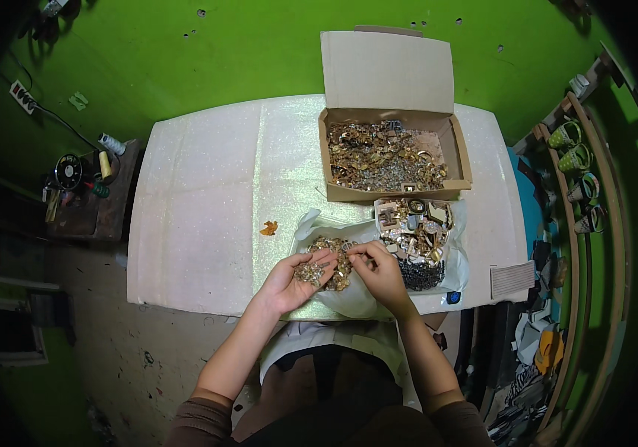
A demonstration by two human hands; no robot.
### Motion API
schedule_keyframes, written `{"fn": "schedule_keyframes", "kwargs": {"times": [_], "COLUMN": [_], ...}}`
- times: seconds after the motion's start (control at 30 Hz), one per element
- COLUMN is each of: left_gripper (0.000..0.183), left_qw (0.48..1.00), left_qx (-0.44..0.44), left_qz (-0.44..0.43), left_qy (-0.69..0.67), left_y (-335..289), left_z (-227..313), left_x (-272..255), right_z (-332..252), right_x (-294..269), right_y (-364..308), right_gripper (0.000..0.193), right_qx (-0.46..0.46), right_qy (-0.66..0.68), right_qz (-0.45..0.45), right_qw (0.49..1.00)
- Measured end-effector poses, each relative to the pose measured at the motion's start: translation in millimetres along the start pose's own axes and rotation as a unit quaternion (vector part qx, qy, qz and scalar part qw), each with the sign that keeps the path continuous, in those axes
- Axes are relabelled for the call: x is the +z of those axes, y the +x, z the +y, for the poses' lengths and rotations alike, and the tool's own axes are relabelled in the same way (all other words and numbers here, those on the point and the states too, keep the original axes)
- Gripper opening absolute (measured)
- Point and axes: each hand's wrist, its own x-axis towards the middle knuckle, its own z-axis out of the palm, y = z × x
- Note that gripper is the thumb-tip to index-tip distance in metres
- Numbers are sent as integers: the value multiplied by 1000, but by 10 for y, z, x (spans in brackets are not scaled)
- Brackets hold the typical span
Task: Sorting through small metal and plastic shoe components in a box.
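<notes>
My left hand (283, 289) is turned palm up and cupped around a heap of small gold and silver-coloured pieces (308, 273). Close to its fingertips, my right hand (381, 276) is closed in a pinch; whatever sits between its fingers is too small to make out. Beneath both hands lies a white plastic bag (348, 304), spread out with a pile of gold-coloured metal pieces (341, 277) on it. Partly covered by my left hand, that pile shows mainly between the two hands.
Behind stands an open cardboard box (397, 192) of metal bits. Right of my hands are buckles (417, 232) and black pieces (421, 274) on plastic. A brown scrap (268, 228) and a ridged card (512, 279) lie on the pale tabletop (192, 216). At left is a sewing machine (69, 171).
</notes>
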Motion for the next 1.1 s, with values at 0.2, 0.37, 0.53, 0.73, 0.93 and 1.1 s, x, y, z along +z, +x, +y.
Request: {"fn": "schedule_keyframes", "kwargs": {"times": [0.2,0.37,0.53,0.73,0.93,1.1], "left_gripper": [39,40,38,35,35,37], "left_qw": [999,1000,1000,1000,998,972], "left_qx": [-33,-18,-15,-6,23,87], "left_qz": [-8,17,17,-10,-3,29], "left_qy": [7,1,14,27,60,215], "left_y": [52,126,194,233,184,47], "left_z": [32,54,83,117,106,75], "left_x": [20,7,-37,-96,-35,77], "right_z": [122,117,157,158,194,171], "right_x": [-29,-62,-70,-73,-70,-79], "right_y": [-39,-43,-50,-66,-68,-67], "right_gripper": [14,14,14,15,15,14], "right_qx": [38,54,59,63,84,78], "right_qy": [55,58,66,64,97,82], "right_qz": [0,-2,1,5,-2,-3], "right_qw": [998,997,996,996,992,994]}}
